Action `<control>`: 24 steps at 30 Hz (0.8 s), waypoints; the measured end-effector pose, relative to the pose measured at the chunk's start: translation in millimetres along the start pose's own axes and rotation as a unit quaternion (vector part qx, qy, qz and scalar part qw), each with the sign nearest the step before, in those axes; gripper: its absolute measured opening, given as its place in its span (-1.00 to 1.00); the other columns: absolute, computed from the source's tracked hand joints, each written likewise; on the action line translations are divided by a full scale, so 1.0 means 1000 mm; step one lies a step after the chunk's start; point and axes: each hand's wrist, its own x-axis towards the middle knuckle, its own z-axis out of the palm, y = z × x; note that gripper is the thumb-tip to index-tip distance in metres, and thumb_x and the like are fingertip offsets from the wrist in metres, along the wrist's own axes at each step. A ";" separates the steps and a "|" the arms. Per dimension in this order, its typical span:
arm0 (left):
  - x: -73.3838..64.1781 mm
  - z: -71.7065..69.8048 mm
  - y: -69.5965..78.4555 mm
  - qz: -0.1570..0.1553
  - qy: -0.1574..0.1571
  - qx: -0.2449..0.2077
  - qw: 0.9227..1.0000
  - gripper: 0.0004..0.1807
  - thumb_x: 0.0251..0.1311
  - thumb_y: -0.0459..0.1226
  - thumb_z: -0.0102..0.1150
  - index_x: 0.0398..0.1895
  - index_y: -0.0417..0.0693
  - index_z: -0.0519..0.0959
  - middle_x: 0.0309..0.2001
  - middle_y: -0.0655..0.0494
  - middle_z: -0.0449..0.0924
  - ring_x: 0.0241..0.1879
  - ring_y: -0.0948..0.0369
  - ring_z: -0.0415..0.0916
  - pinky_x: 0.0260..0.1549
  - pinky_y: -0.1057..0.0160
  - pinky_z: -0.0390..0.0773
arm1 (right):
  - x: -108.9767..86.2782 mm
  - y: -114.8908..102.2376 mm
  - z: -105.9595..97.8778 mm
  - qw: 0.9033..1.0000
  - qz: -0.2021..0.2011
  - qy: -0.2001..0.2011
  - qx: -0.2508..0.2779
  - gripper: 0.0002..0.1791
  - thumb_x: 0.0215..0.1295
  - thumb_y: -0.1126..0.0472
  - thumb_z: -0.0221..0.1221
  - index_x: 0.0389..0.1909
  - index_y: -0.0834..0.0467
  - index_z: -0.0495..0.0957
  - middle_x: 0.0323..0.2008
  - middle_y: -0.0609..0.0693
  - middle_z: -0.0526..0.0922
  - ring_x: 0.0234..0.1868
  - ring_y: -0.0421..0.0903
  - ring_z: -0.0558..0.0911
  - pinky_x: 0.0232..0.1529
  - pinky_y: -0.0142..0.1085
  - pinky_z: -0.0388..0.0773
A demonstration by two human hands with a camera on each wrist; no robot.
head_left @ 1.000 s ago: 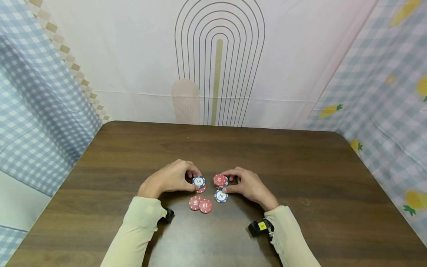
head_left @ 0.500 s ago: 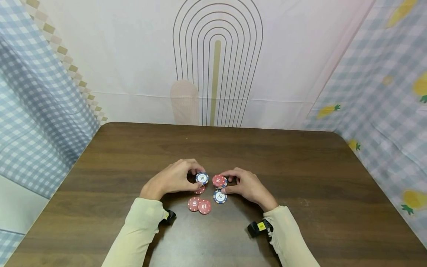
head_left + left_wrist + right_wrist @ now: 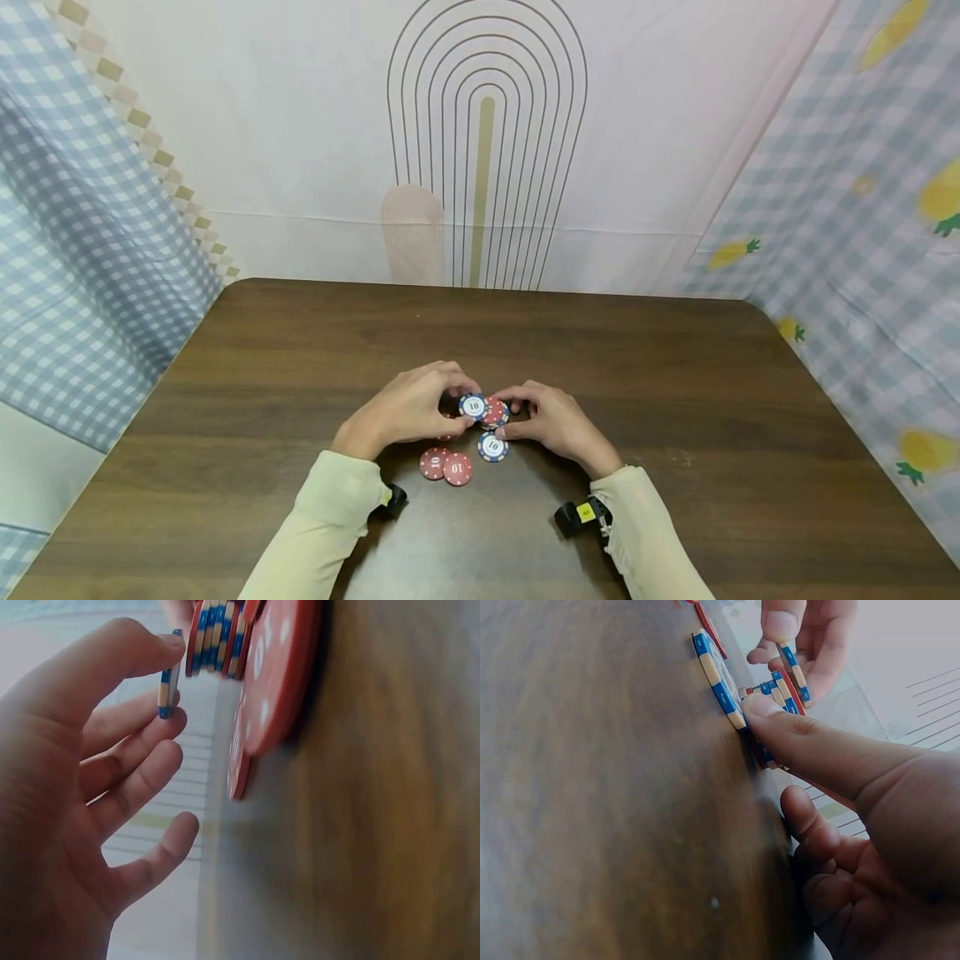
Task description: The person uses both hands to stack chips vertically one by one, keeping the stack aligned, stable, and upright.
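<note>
My left hand point(image 3: 412, 407) pinches a blue-and-white poker chip point(image 3: 473, 407) marked 10 between thumb and fingertips. The left wrist view shows that chip point(image 3: 165, 694) edge-on, off the table and just apart from a stack of chips point(image 3: 214, 637). From the other side, my right hand point(image 3: 555, 423) holds the stack point(image 3: 498, 412) with thumb and index finger; a red chip tops it, with blue ones below. Close in front of the right thumb lies a loose blue chip point(image 3: 492, 447). A red chip point(image 3: 446, 436) is mostly hidden beneath the left hand.
Two red chips point(image 3: 458, 469) overlap on the brown wooden table point(image 3: 600, 350), nearer to me than the stack. Black wrist cameras point(image 3: 573, 518) sit under both cuffs. A white patterned cloth point(image 3: 315, 142) hangs behind the table, with checked cloths at both sides.
My left hand has lifted the blue chip off the red chip and carried it right, to the stack's left edge. The right hand stays at the stack. The head view has shifted slightly.
</note>
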 end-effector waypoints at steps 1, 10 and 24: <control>0.001 0.001 0.001 0.000 0.002 0.006 1.000 -0.62 0.16 -0.08 0.47 0.06 0.12 0.76 -0.12 0.37 0.59 -0.18 0.32 0.50 -0.16 0.23 0.54 | 0.000 0.000 0.000 1.000 -0.003 0.001 -0.002 -0.54 0.15 0.05 0.57 0.11 -0.09 0.76 -0.29 -0.17 0.56 -0.34 -0.19 0.45 -0.29 -0.29 0.39; 0.007 0.009 0.011 -0.001 0.019 0.031 0.999 -0.62 0.16 -0.04 0.46 0.06 0.16 0.75 -0.06 0.33 0.64 -0.08 0.28 0.55 -0.11 0.11 0.59 | 0.000 -0.001 -0.002 1.000 -0.024 0.013 -0.013 -0.53 0.13 0.07 0.57 0.09 -0.06 0.76 -0.31 -0.19 0.55 -0.37 -0.25 0.44 -0.31 -0.30 0.38; 0.006 0.014 0.013 -0.031 0.000 0.002 1.000 -0.58 0.23 0.03 0.49 0.12 0.19 0.72 -0.03 0.31 0.64 -0.03 0.29 0.58 -0.05 0.07 0.61 | -0.001 0.001 -0.001 1.000 -0.029 0.005 -0.007 -0.56 0.16 0.07 0.56 0.08 0.00 0.76 -0.31 -0.13 0.56 -0.38 -0.23 0.43 -0.31 -0.30 0.38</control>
